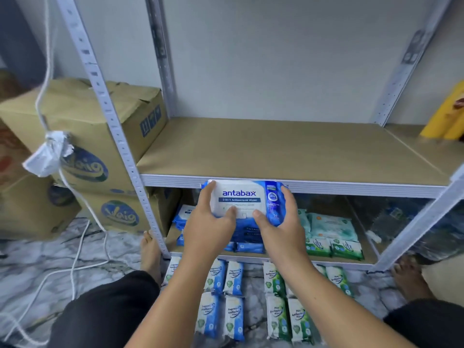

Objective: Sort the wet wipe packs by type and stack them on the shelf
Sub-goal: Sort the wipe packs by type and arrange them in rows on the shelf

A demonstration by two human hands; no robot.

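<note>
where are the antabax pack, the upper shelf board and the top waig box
antabax pack [239, 197]: head view, on its white front label
upper shelf board [276, 146]: head view, bare brown middle
top waig box [85, 139]: head view, front face above the logo

Pack [240, 195] in left hand [209, 228], right hand [282, 228]
</note>
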